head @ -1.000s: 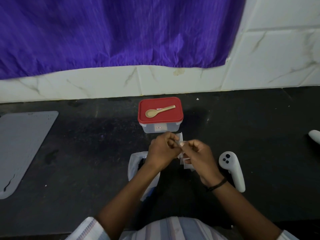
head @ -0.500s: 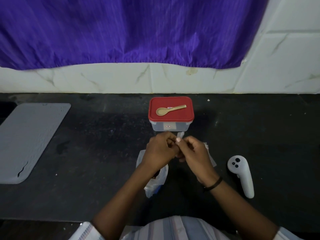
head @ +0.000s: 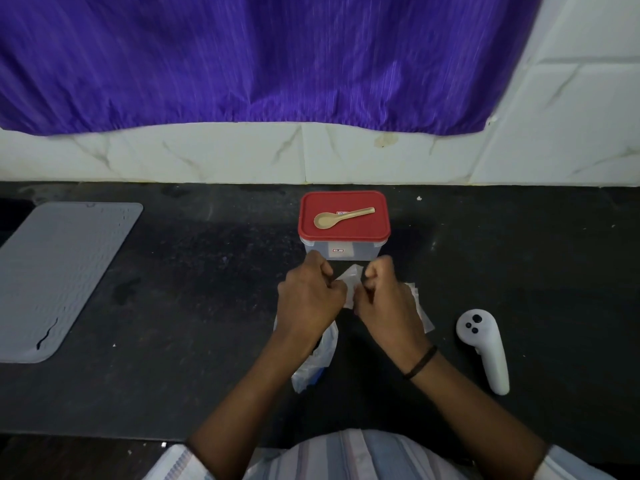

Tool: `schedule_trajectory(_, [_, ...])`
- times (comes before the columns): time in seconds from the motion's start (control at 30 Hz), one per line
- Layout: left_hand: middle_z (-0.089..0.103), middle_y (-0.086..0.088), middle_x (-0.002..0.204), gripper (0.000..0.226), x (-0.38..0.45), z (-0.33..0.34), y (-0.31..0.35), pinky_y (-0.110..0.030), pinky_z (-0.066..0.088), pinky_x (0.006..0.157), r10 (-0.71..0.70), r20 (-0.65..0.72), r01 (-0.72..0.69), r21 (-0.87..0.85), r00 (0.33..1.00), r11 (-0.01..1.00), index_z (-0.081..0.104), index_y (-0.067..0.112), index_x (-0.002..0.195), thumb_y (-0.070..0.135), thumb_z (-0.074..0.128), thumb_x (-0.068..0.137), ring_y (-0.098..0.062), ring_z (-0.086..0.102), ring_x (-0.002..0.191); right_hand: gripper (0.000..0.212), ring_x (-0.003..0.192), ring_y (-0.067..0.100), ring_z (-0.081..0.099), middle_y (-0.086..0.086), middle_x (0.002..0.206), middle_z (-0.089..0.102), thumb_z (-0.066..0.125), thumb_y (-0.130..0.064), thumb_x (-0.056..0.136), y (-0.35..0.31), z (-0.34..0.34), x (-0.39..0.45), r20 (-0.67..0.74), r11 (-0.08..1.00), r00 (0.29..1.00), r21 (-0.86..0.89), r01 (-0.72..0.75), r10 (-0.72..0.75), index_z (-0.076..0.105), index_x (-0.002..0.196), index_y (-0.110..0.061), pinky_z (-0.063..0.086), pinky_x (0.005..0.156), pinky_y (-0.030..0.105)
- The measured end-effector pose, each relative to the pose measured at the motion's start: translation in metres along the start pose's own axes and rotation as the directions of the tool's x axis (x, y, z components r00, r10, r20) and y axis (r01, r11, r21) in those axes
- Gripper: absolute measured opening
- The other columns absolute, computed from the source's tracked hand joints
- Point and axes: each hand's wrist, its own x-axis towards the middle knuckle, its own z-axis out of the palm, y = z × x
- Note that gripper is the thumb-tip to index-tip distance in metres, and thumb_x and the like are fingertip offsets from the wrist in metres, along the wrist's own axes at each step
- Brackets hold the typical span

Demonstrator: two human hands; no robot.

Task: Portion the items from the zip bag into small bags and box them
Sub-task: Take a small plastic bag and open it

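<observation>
My left hand (head: pixel 311 296) and my right hand (head: pixel 382 294) are side by side just in front of the box, fingers curled, both pinching a small clear bag (head: pixel 350 282) stretched between them. The clear box (head: pixel 343 249) has a red lid (head: pixel 346 230) closed on it, and a tan spoon (head: pixel 341 217) lies on the lid. Under my left wrist lies the larger zip bag (head: pixel 317 362), crumpled on the dark counter. More small clear bags (head: pixel 420 313) lie under my right hand, mostly hidden.
A white hand controller (head: pixel 485 348) lies on the counter to the right of my right forearm. A grey ribbed mat (head: pixel 59 275) covers the counter's left side. A white tiled wall with a purple curtain (head: pixel 263 57) stands behind the box.
My hands have drawn slightly apart, so the small bag now shows between them. The view has shifted, and the box sits further right in the frame.
</observation>
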Motion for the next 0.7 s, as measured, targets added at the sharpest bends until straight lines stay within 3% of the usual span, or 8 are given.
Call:
schedule_trajectory(0.07, [0.062,0.002,0.072,0.009,-0.001,-0.001,0.002,-0.023,0.037,0.062,0.025,-0.003,-0.025,0.041,1.000,0.999,0.055,0.015,0.084,0.019,0.063,0.086,-0.010,0.058,0.064,0.017,0.062,0.016,0.055,0.000,0.077,0.054,0.056,-0.006,0.089,-0.004,0.002,-0.001,0.012,0.960,0.981,-0.200,0.194,-0.196,0.045,0.094,-0.018,0.043,0.049,0.029])
schedule_trajectory(0.13, [0.063,0.002,0.072,0.010,-0.001,-0.002,0.003,-0.022,0.037,0.061,0.046,-0.009,-0.046,0.046,0.999,0.998,0.057,0.014,0.082,0.021,0.064,0.086,-0.010,0.058,0.064,0.016,0.067,0.019,0.058,0.002,0.086,0.057,0.059,-0.005,0.085,-0.007,0.002,-0.002,0.064,0.915,0.970,-0.321,0.244,-0.236,0.055,0.094,-0.018,0.048,0.049,0.033])
schedule_trajectory(0.23, [0.064,0.003,0.073,0.009,-0.002,-0.006,0.006,-0.018,0.040,0.060,0.078,-0.001,-0.078,0.061,0.997,0.995,0.061,0.014,0.083,0.022,0.065,0.086,-0.010,0.060,0.067,0.020,0.078,0.020,0.062,0.004,0.095,0.060,0.063,-0.009,0.086,-0.015,-0.003,0.002,0.158,0.916,0.977,-0.353,0.190,-0.142,0.067,0.102,-0.019,0.054,0.060,0.035])
schedule_trajectory(0.3, [0.065,0.002,0.074,0.007,-0.004,-0.008,0.007,-0.023,0.048,0.061,0.113,0.010,-0.114,0.077,0.994,0.991,0.063,0.014,0.083,0.021,0.065,0.085,-0.010,0.061,0.066,0.016,0.084,0.015,0.062,0.000,0.095,0.063,0.060,-0.018,0.091,-0.022,-0.012,0.011,0.261,0.957,0.965,-0.285,0.049,0.029,0.069,0.103,-0.019,0.055,0.072,0.034])
schedule_trajectory(0.4, [0.064,0.004,0.071,0.005,-0.004,-0.013,0.006,-0.022,0.049,0.058,0.174,0.008,-0.175,0.074,0.985,0.982,0.065,0.015,0.080,0.018,0.065,0.084,-0.008,0.060,0.062,0.010,0.075,0.009,0.063,-0.007,0.080,0.065,0.062,-0.026,0.090,-0.028,-0.022,0.020,0.313,0.971,0.935,-0.218,-0.098,0.164,0.069,0.086,-0.020,0.057,0.074,0.037])
schedule_trajectory(0.47, [0.064,0.005,0.071,0.005,-0.004,-0.016,0.003,-0.014,0.042,0.055,0.215,0.026,-0.216,0.085,0.976,0.973,0.065,0.015,0.081,0.017,0.066,0.085,-0.006,0.059,0.061,0.009,0.076,0.010,0.064,-0.006,0.081,0.066,0.065,-0.027,0.089,-0.031,-0.023,0.026,0.315,0.966,0.932,-0.237,-0.106,0.179,0.068,0.084,-0.020,0.058,0.074,0.037])
schedule_trajectory(0.6, [0.063,0.005,0.073,0.006,-0.012,-0.016,-0.004,-0.015,0.042,0.057,0.277,0.045,-0.280,0.093,0.960,0.955,0.063,0.015,0.078,0.012,0.063,0.083,-0.006,0.057,0.063,0.019,0.104,0.020,0.063,0.002,0.112,0.066,0.058,-0.019,0.094,-0.041,-0.024,0.036,0.516,0.900,0.811,-0.436,-0.027,0.274,0.068,0.110,-0.022,0.052,0.092,0.039])
schedule_trajectory(0.7, [0.063,0.008,0.076,0.007,-0.014,-0.017,-0.012,-0.025,0.051,0.061,0.298,0.016,-0.299,0.015,0.954,0.954,0.064,0.017,0.083,0.011,0.063,0.079,-0.006,0.058,0.067,0.025,0.102,0.023,0.062,0.004,0.109,0.066,0.052,-0.008,0.093,-0.039,-0.027,0.033,0.489,0.905,0.863,-0.412,0.103,0.125,0.069,0.109,-0.017,0.053,0.087,0.038])
